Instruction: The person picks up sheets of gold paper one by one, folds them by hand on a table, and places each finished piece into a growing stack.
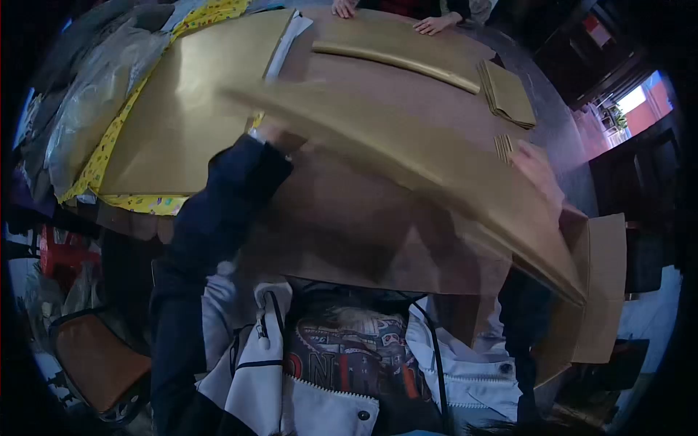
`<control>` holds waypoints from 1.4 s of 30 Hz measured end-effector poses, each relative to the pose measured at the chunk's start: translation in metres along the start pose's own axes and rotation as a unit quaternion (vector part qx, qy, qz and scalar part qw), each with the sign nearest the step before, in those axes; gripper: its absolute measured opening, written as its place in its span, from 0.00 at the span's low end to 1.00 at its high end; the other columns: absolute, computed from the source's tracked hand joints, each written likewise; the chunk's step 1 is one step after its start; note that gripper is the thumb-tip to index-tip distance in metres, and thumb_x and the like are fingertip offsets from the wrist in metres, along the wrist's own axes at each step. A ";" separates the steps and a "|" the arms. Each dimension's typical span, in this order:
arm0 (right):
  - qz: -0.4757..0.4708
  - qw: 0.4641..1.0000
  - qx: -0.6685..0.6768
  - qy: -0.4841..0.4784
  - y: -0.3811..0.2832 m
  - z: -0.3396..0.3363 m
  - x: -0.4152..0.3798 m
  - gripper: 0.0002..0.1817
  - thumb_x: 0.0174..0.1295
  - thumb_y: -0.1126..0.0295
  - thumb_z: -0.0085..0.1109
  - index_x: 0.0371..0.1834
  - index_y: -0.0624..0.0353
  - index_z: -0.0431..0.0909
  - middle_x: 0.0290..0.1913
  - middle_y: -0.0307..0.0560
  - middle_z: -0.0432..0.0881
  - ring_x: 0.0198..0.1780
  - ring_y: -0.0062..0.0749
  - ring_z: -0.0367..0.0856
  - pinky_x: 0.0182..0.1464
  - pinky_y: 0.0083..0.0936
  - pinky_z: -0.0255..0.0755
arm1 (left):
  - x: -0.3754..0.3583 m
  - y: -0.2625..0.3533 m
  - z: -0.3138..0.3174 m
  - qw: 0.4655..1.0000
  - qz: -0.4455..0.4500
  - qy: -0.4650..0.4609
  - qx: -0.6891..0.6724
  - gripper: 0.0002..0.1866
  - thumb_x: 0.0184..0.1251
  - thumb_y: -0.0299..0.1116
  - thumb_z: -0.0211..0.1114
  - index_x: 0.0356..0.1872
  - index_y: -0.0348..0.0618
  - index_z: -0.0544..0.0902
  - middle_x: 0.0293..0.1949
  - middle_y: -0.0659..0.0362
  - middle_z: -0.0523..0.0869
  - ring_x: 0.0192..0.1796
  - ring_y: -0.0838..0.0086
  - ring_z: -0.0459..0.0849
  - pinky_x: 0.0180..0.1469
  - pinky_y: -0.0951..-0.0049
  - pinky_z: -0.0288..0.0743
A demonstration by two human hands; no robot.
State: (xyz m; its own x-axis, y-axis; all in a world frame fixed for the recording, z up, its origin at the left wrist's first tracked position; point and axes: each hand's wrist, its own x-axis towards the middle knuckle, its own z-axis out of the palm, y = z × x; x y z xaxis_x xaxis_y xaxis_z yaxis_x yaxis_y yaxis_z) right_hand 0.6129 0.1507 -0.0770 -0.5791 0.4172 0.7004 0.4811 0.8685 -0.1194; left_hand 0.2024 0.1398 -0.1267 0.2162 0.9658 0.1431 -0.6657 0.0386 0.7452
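Note:
A long folded sheet of gold paper is slightly smeared by motion and slants over the table in front of me. My left hand is closed at its near edge toward the left end, with the fingers partly hidden. At the far edge of the right end, my right hand grips the same sheet, blurred, its fingertips partly out of sight. Just beyond my right hand lies a small folded gold stack. To the left, a large stack of flat gold sheets rests on yellow patterned wrapping.
Across the brown table, another person's hands rest by a folded gold sheet. A folded gold bundle lies at the far right. An open cardboard box stands near my right arm. An orange-brown chair is at lower left.

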 end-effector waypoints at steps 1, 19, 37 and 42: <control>-0.009 1.000 -0.004 -0.026 -0.009 0.004 -0.005 0.13 0.55 0.72 0.61 0.44 0.62 0.83 0.46 0.53 0.85 0.56 0.54 0.80 0.60 0.45 0.73 | -0.010 0.002 0.002 0.878 0.125 -0.029 0.461 0.06 0.62 0.24 0.65 0.40 0.38 0.84 0.43 0.56 0.87 0.46 0.67 0.85 0.48 0.68 0.79; 0.146 0.952 0.106 -0.246 -0.069 0.078 -0.187 0.13 0.54 0.75 0.64 0.44 0.58 0.83 0.57 0.51 0.81 0.67 0.56 0.70 0.67 0.59 0.58 | -0.173 -0.102 -0.035 0.575 0.061 -0.199 0.791 0.14 0.51 0.36 0.69 0.41 0.54 0.82 0.56 0.63 0.81 0.68 0.63 0.69 0.66 0.39 0.57; 0.436 0.898 0.006 -0.051 -0.090 0.113 -0.143 0.09 0.60 0.69 0.59 0.42 0.56 0.82 0.31 0.45 0.79 0.39 0.40 0.77 0.62 0.49 0.59 | -0.110 -0.100 -0.010 0.703 -0.119 0.089 0.696 0.14 0.62 0.32 0.64 0.48 0.40 0.80 0.29 0.46 0.84 0.35 0.54 0.85 0.38 0.61 0.77; 0.388 0.916 -0.010 -0.105 -0.086 0.111 -0.145 0.10 0.57 0.71 0.60 0.42 0.53 0.83 0.30 0.43 0.79 0.41 0.37 0.78 0.62 0.50 0.58 | -0.109 -0.093 -0.006 0.711 -0.181 0.067 0.676 0.23 0.60 0.33 0.65 0.57 0.42 0.74 0.26 0.49 0.84 0.33 0.57 0.86 0.36 0.62 0.78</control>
State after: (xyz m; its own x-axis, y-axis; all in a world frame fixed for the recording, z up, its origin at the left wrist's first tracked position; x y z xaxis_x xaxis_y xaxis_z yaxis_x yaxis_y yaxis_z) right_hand 0.5823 0.0449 -0.2459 -0.1709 0.9503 0.2602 0.8123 0.2854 -0.5087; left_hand 0.2364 0.0327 -0.2157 0.0680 0.9744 -0.2142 0.7303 0.0977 0.6761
